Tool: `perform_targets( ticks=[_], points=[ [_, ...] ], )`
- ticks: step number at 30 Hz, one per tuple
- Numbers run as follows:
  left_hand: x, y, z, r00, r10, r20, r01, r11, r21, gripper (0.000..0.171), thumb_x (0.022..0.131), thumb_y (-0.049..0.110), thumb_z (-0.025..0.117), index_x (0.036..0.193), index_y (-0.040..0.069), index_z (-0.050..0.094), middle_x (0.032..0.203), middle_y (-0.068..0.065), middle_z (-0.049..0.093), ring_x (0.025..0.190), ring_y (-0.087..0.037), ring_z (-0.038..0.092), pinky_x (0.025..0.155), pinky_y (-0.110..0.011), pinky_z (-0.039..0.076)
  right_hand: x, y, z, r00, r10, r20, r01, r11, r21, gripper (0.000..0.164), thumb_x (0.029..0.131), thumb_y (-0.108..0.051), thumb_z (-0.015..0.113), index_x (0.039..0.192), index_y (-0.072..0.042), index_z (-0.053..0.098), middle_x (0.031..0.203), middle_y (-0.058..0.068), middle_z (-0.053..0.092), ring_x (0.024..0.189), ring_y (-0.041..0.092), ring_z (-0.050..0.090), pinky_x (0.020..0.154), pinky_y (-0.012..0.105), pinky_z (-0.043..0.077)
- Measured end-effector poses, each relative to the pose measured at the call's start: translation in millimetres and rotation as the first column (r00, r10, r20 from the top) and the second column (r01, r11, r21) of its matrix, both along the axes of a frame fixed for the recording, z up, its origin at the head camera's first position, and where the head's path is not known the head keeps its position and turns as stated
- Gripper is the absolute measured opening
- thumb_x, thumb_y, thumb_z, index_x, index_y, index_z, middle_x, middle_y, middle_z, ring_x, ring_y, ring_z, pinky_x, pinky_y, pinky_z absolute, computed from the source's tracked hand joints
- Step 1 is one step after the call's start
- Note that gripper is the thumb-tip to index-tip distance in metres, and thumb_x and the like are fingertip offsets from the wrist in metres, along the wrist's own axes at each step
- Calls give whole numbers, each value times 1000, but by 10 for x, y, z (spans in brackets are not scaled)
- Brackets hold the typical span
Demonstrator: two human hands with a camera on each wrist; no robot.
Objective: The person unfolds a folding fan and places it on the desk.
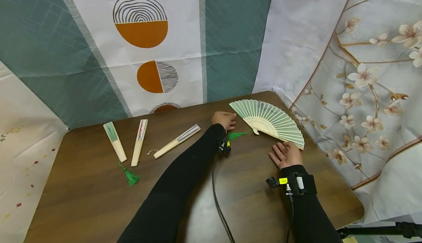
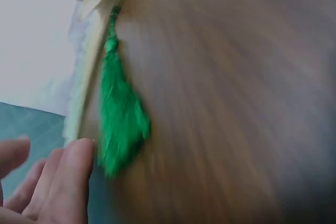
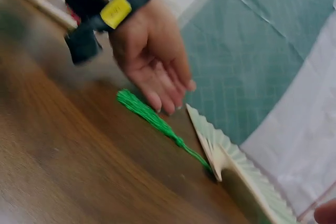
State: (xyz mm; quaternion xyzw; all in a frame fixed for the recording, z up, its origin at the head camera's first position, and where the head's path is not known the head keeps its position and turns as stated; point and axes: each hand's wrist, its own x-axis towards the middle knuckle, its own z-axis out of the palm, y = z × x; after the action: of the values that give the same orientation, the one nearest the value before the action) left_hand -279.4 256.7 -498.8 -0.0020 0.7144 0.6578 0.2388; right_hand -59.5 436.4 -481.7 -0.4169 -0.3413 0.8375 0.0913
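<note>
A pale green folding fan lies spread out at the table's far right, its ribs meeting at a pivot near the front. From the pivot a green tassel trails to the left across the wood. My left hand is beside the fan's left end, fingers loosely bent and holding nothing; the right wrist view shows a small gap between them. Close by the fan's right end is my right hand, palm upward with fingers extended. Whether it touches the fan's edge I cannot tell.
On the left of the brown table lie three folded fans: one with a green top, a pale one and a slanted one. A green tassel hangs off the first. Cables run from both wrist cameras. Curtains surround the table.
</note>
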Motion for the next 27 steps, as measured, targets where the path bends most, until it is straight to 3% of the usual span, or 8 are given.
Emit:
perform_targets(
  ticks=[3,6,10,12,15,19,22,27],
  points=[
    [58,-231,106,984,-100,-146,97,995,-26,36,113,21,75,144,3,75,140,-21,79,126,-36,79,99,-41,72,-117,-70,16,1000,4,23,-7,991,130,67,118,-30,43,181,-28,21,161,-13,53,154,12,54,137,38,45],
    [91,-565,261,917,-202,-344,138,970,-203,41,115,24,73,152,6,71,146,-17,77,134,-35,75,112,-45,66,-245,-191,49,999,53,5,-53,965,257,49,118,-30,47,166,-25,44,139,-13,58,131,9,59,123,37,52],
    [126,-1081,393,802,-330,-498,39,861,-507,41,115,25,71,153,10,71,150,-13,77,138,-33,73,120,-49,61,-398,-395,122,980,195,-46,-161,904,395,30,119,-29,47,148,-23,51,134,-10,57,117,6,61,104,29,56],
    [144,-1280,390,771,-372,-517,-22,796,-605,41,114,23,72,152,9,72,149,-14,77,137,-35,74,120,-51,62,-440,-496,161,954,292,-64,-224,841,493,35,121,-27,46,155,-18,49,143,-3,59,118,5,63,98,25,57],
    [47,-1480,112,729,-411,-547,-146,687,-711,37,109,24,76,142,8,78,133,-15,84,120,-37,81,103,-56,68,-512,-653,211,878,479,-14,-344,651,677,48,122,-20,48,167,-6,42,161,15,57,130,15,65,105,31,61],
    [-159,-1505,-499,716,-432,-549,-261,564,-784,39,104,37,84,131,9,80,119,-11,85,100,-34,82,82,-55,71,-612,-835,241,701,676,229,-479,208,853,57,120,-20,55,173,-2,40,175,29,46,155,44,56,128,57,54],
    [-182,-1407,-763,722,-438,-536,-285,517,-807,47,101,48,87,130,11,80,124,-10,84,105,-32,83,82,-53,73,-699,-936,199,589,701,403,-488,-89,868,70,118,-32,61,177,-3,35,181,30,37,165,53,42,134,72,42],
    [0,-1226,-896,710,-443,-548,-310,502,-807,53,96,48,93,134,13,80,138,-9,83,123,-36,82,89,-58,74,-896,-948,-267,514,689,511,-435,-304,848,91,113,-62,64,179,-8,32,186,28,26,172,59,24,136,82,29]
  ],
)
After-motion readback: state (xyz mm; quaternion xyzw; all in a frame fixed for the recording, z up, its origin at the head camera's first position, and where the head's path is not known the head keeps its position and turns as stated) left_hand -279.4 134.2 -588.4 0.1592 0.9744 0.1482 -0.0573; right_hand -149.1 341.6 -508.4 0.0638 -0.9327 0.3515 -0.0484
